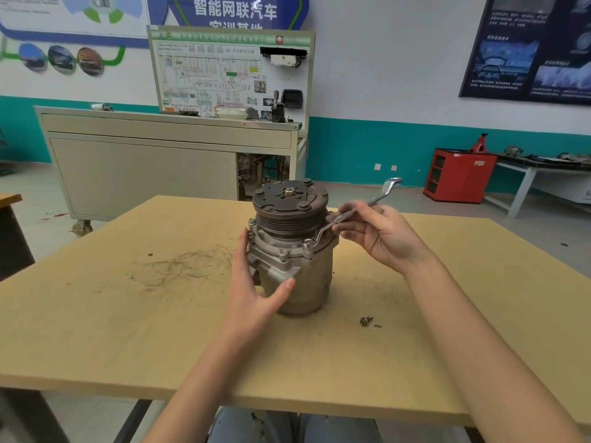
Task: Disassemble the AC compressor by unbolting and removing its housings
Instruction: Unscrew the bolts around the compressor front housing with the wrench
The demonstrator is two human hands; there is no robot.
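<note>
In the head view, one grey cast-metal cylindrical AC compressor (303, 276), topped by a dark grooved pulley, is seen standing upright near the middle of the tan wooden tabletop (128, 330). The left grip (256, 292) is wrapped against the compressor's left side, with the thumb laid across the front of the housing and the fingers passed round behind it. The right grip (380, 238) is held just beside the pulley on the right, where the shank of one silver offset ring spanner (377, 199) is pinched between thumb and fingertips. The spanner's lower ring is seated on a bolt head at the housing flange, and its upper end is raised clear above the hand. One loose dark bolt with a washer (366, 320) is seen lying on the tabletop, near the compressor's right front and apart from both hands.
</note>
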